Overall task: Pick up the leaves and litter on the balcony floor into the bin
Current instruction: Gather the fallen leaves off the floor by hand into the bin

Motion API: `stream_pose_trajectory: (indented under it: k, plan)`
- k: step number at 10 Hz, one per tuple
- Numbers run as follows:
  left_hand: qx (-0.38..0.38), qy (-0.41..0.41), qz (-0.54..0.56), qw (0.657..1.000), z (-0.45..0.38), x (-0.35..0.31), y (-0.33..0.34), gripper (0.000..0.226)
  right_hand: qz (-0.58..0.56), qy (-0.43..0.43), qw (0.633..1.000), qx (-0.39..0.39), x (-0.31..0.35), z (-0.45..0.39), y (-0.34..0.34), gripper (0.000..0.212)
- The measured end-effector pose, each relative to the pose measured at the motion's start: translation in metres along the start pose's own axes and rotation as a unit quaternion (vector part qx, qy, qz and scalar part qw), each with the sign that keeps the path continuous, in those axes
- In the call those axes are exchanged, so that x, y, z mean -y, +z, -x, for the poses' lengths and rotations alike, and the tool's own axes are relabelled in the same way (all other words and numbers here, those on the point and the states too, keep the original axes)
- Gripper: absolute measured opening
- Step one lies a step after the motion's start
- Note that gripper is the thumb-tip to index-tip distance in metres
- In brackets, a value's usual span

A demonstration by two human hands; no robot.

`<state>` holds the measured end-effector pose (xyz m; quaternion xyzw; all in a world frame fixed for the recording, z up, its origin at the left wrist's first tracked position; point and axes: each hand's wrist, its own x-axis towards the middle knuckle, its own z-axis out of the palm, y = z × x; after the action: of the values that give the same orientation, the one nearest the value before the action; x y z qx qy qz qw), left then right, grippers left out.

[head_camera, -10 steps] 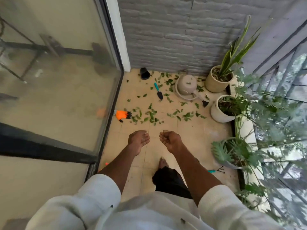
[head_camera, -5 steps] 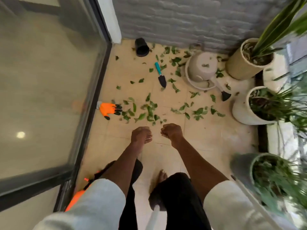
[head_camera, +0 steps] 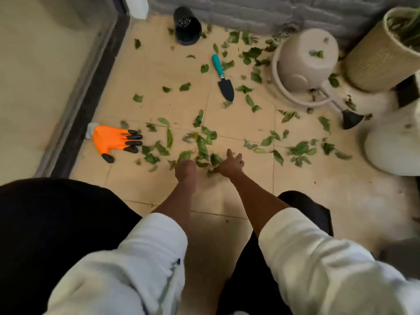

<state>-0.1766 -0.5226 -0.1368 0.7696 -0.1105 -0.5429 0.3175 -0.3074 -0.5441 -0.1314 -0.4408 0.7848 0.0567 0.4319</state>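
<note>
A glass door (head_camera: 45, 76) is running along the floor's (head_camera: 227, 201) left edge. An orange glove (head_camera: 111, 139) is lying against that edge, its black fingertips pointing right. A black pot (head_camera: 187, 26) is lying tipped over at the far edge, by the grey wall (head_camera: 250, 7). The leaves (head_camera: 202, 144) are lying scattered across the tiles, thickest in a band through the middle, with more toward the far edge. A trowel (head_camera: 222, 78) with a teal handle is lying among them, blade pointing toward the person.

The left hand (head_camera: 185, 169) is reaching down at the near edge of the leaf band, fingers curled under; whether it is grasping a leaf cannot be told. The right hand (head_camera: 231, 163) is just beside it, released, fingers spread over the leaves.

A beige watering can (head_camera: 304, 62) is lying on its side toward the far right corner, its spout ending in a black rose. A ribbed planter (head_camera: 381, 53) is standing in that corner, and a white pot (head_camera: 395, 146) is sitting at the right edge. No bin is identifiable.
</note>
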Motion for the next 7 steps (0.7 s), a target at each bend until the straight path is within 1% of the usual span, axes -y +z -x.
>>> stream_pose_trajectory:
  k: [1,2,3,4,5,6,7]
  plan:
    - [-0.033,0.008,0.046,0.998,-0.009,-0.002,0.008,0.04,-0.03,-0.022,0.999,0.017,0.0,-0.016,0.023,0.101]
    - [-0.092,0.003,0.111,0.99,-0.026,0.011,0.014,0.035,0.029,-0.109,0.994,-0.001,0.003,-0.02,0.053,0.091]
    - [-0.108,-0.007,0.096,0.989,-0.035,0.02,0.011,0.034,0.167,-0.242,0.955,-0.034,0.0,-0.018,0.073,0.071]
    - [-0.128,-0.027,0.167,0.977,-0.051,0.034,0.004,0.032,0.25,-0.313,0.915,-0.043,-0.009,-0.014,0.083,0.057]
    - [-0.106,-0.062,0.3,0.946,-0.047,0.033,0.0,0.02,0.262,-0.352,0.895,-0.076,-0.015,-0.013,0.081,0.044]
    - [-0.085,-0.056,0.397,0.912,-0.043,0.027,0.004,0.02,0.211,-0.365,0.896,-0.137,-0.016,-0.015,0.075,0.032]
    - [-0.045,-0.036,0.396,0.916,-0.04,0.025,0.006,0.012,0.079,-0.272,0.947,-0.153,-0.001,-0.022,0.06,0.017]
